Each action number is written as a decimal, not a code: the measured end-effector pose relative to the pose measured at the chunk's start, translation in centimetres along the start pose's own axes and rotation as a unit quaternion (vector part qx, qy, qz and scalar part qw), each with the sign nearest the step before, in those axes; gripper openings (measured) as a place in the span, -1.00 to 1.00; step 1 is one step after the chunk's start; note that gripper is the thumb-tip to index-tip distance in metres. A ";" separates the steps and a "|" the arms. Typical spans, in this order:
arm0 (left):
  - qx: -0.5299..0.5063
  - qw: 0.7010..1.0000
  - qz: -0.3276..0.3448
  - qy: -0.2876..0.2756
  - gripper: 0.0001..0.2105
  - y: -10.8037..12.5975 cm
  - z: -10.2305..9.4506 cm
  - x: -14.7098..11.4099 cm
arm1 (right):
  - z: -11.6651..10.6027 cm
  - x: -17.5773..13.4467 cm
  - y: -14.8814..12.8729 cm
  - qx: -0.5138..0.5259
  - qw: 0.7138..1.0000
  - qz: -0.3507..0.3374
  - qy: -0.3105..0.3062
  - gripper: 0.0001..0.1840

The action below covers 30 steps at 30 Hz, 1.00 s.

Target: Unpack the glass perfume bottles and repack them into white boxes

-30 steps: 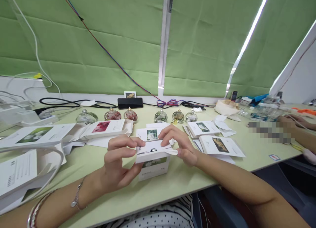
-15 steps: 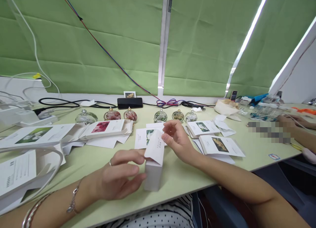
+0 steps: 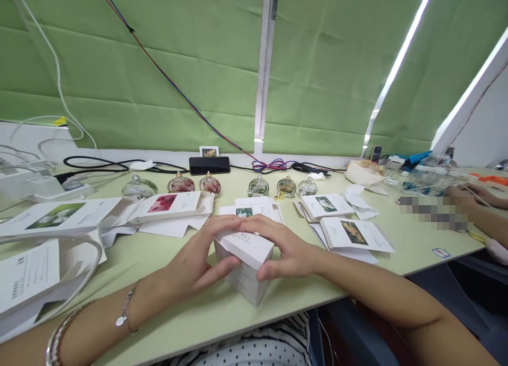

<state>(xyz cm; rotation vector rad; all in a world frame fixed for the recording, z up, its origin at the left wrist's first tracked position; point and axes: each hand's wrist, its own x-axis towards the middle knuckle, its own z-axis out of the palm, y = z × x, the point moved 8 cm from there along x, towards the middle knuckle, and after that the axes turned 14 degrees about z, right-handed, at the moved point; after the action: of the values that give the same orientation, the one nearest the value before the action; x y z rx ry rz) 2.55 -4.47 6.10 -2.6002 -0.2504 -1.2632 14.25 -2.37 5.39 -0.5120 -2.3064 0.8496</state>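
Observation:
A white carton (image 3: 248, 281) stands upright near the table's front edge, its printed top flap (image 3: 250, 245) lying almost level. My left hand (image 3: 202, 252) clasps the carton from the left, with its thumb on the front upper edge. From the right, my right hand (image 3: 286, 244) grips it, thumb at the near right corner and fingers over the far top edge. The fingertips of both hands meet at the back of the top. Just behind lies a flat white carton (image 3: 257, 207) with a green picture, partly hidden by my hands.
Several round glass bottles (image 3: 257, 186) line the back, near a black phone (image 3: 209, 165). Flattened cartons lie left (image 3: 170, 204) and right (image 3: 355, 234). A white cable (image 3: 97, 249) loops at the left. Another person's hands (image 3: 460, 197) are at far right.
Both hands have closed around the carton, which has turned on the table. Its raised, slanting top flap has come down. A small gold piece now shows by the bottles.

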 end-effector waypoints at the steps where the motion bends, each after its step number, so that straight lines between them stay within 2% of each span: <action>1: -0.012 1.000 -0.007 0.005 -0.69 -0.1 -0.1 0.0 | -0.2 0.0 0.2 0.005 1.000 0.009 0.016 -0.35; 3: -0.013 0.999 -0.025 0.033 -0.78 -0.3 -0.7 0.1 | -0.8 -0.1 0.6 0.032 0.998 0.020 0.059 -0.49; 6: -0.003 0.995 -0.066 0.070 -0.81 -0.6 -1.6 0.2 | -2.2 -0.3 0.9 0.074 0.987 0.019 0.138 -0.72; 10: -0.005 0.992 -0.089 0.085 -0.82 -0.6 -1.8 0.1 | -3.0 -0.4 0.1 0.034 0.984 -0.013 0.176 -0.88; 15: -0.011 0.989 -0.083 0.119 -0.85 -0.5 -2.1 -0.6 | -3.0 -0.7 -1.4 -0.045 0.979 -0.056 0.193 -0.90; 20: 0.071 0.987 -0.029 0.138 -0.92 0.6 -3.2 0.0 | -2.9 -0.7 -1.6 -0.063 0.977 -0.056 0.195 -0.90; 30: 0.093 0.983 -0.009 0.156 -0.77 1.2 -3.6 0.4 | -3.1 -0.8 -1.5 -0.086 0.970 -0.058 0.218 -0.91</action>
<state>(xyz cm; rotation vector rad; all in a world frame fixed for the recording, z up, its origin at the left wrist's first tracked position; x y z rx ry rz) 0.41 -6.65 8.46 -2.2112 -0.3166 -1.5491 16.66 -2.50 7.94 -0.5677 -1.9868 0.4279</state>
